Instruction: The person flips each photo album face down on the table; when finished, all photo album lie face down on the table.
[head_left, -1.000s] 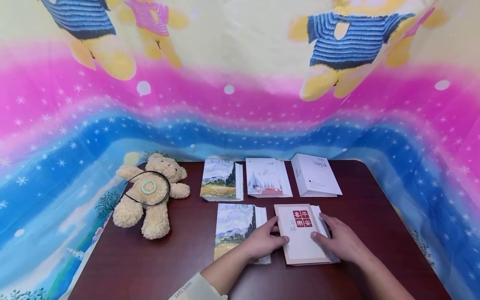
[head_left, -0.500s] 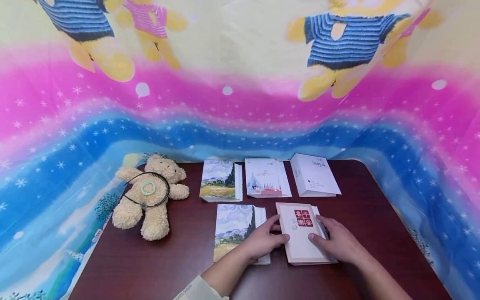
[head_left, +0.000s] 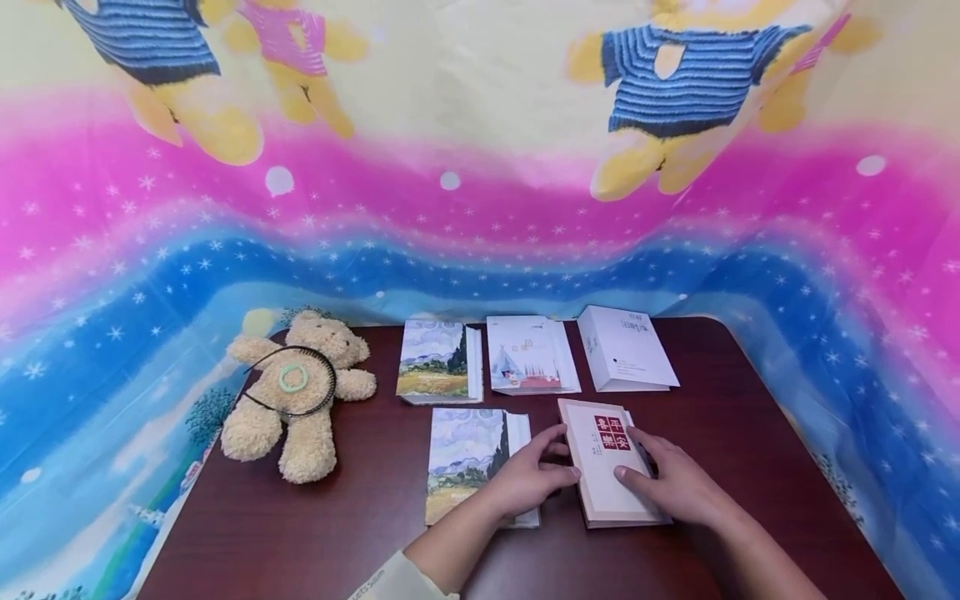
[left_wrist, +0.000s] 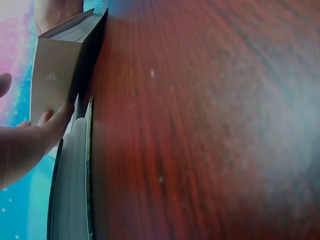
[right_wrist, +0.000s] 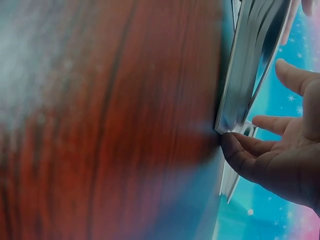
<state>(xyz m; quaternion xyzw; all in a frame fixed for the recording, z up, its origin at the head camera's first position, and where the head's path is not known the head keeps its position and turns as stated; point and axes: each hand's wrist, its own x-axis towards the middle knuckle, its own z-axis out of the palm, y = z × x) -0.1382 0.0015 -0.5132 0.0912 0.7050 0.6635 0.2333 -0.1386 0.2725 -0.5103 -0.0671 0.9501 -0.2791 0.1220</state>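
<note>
The cream book with red characters (head_left: 609, 473) lies on the counter (head_left: 315, 533) near the front edge, right of centre, its long axis running away from the person and leaning slightly left at the far end; its left edge is tipped up off the surface. The left hand (head_left: 528, 481) pinches that raised left edge, thumb over the cover, forearm angling in from below left. The right hand (head_left: 678, 485) rests on the cover's right side with fingers nearly straight. A landscape-cover book (head_left: 468, 462) lies just left, under the left wrist.
</note>
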